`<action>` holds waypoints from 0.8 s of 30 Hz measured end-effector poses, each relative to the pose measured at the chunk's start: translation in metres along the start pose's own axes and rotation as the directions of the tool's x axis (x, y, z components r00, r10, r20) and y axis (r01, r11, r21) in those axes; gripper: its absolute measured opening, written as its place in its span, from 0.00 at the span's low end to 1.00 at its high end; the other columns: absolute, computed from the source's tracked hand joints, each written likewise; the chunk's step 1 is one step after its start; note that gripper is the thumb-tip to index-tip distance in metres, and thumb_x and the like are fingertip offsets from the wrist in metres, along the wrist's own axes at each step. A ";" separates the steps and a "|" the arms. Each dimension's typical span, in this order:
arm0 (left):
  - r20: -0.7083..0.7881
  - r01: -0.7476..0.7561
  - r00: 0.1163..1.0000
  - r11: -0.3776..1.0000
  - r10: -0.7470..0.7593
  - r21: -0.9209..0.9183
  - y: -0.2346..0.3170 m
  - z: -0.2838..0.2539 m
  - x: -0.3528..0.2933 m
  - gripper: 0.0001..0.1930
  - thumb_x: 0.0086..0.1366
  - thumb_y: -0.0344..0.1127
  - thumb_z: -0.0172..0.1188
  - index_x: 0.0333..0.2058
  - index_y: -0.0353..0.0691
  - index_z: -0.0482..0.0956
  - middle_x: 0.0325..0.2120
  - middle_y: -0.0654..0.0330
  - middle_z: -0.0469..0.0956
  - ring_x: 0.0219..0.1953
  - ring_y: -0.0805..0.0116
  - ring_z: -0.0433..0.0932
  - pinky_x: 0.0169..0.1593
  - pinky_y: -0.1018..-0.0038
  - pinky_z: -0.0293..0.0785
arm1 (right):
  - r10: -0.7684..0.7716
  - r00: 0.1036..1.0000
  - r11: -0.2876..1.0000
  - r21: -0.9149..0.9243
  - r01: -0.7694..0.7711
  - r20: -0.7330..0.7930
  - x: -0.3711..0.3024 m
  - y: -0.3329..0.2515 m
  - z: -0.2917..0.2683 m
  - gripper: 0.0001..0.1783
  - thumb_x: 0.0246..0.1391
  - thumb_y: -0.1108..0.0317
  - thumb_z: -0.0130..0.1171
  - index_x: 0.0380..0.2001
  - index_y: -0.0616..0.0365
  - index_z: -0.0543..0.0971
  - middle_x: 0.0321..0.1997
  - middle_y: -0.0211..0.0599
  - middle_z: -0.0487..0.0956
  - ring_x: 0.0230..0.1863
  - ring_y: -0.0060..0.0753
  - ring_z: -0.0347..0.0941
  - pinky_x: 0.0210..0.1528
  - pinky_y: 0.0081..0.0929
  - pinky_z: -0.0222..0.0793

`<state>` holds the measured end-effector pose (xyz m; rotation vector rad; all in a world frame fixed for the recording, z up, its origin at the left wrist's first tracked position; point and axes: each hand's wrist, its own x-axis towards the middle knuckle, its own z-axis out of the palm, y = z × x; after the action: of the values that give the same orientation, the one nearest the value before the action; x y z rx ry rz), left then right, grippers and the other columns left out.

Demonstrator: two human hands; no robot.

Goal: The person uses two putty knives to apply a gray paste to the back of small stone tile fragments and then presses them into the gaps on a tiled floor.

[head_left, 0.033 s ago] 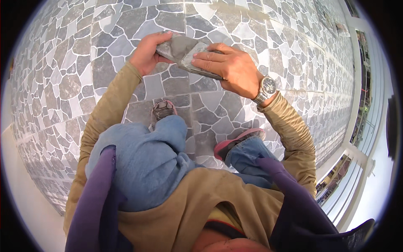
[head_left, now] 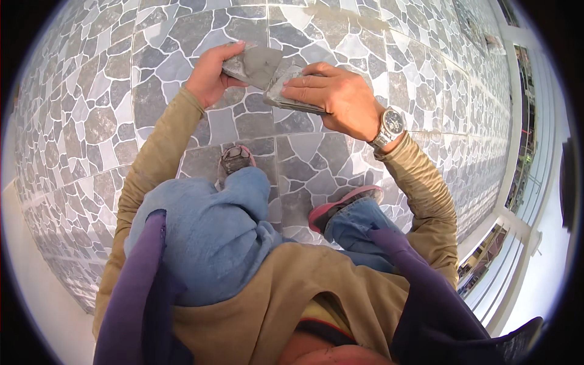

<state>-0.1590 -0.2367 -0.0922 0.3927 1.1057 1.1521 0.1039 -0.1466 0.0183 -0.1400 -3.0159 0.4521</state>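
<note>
My left hand (head_left: 210, 76) grips the edge of a flat grey slab (head_left: 241, 68), thumb on top and fingers below. A smooth lump of wet grey mortar (head_left: 263, 63) lies on it. Just right of it, my right hand (head_left: 344, 100), with a metal watch at the wrist, is closed on a flat, mortar-smeared grey block (head_left: 278, 89). Its fingers lie across the top, and part of the block is hidden beneath them. The block's left end sits close against the mortar; whether they touch I cannot tell. Both pieces are held above the floor.
Stone-patterned floor tiles (head_left: 210, 125) with pale joints spread around me. My shoes, one of them a dark shoe (head_left: 237, 157), stand below the hands. A white railing (head_left: 505, 267) runs along the right side, and a pale wall (head_left: 42, 267) borders the left.
The slab in my left hand has risen slightly and the block in my right hand has shifted a little right and down. Their overlap has shrunk, with more mortar showing.
</note>
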 end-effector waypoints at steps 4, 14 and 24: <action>-0.199 -0.208 0.962 0.974 0.186 -0.095 0.013 -0.061 -0.003 0.17 0.72 0.46 0.56 0.48 0.39 0.80 0.39 0.63 0.83 0.35 0.77 0.82 0.30 0.80 0.82 | 0.325 0.939 0.799 0.497 -0.338 0.115 0.004 0.056 0.026 0.22 0.54 0.74 0.66 0.54 0.53 0.82 0.46 0.34 0.86 0.42 0.33 0.81 0.46 0.27 0.77; -0.102 0.100 0.982 0.891 -0.162 -0.443 -0.159 -0.004 -0.079 0.20 0.74 0.46 0.53 0.57 0.41 0.74 0.44 0.63 0.81 0.38 0.75 0.83 0.30 0.76 0.83 | 0.528 0.847 0.838 -0.130 -0.530 -0.054 0.168 0.201 0.108 0.23 0.51 0.65 0.58 0.52 0.45 0.84 0.43 0.45 0.86 0.44 0.50 0.83 0.52 0.43 0.78; -0.076 0.082 0.989 0.888 -0.130 -0.452 -0.194 -0.012 -0.087 0.20 0.76 0.44 0.52 0.59 0.41 0.72 0.48 0.58 0.80 0.43 0.67 0.83 0.33 0.70 0.85 | 0.439 0.888 0.891 -0.192 -0.411 0.137 0.147 0.152 0.152 0.24 0.49 0.70 0.56 0.52 0.51 0.79 0.51 0.40 0.82 0.51 0.54 0.76 0.55 0.42 0.74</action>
<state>-0.0654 -0.3954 -0.1994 -0.0903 0.9011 1.2975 -0.0460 -0.0308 -0.1607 -0.8330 -3.1856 0.2617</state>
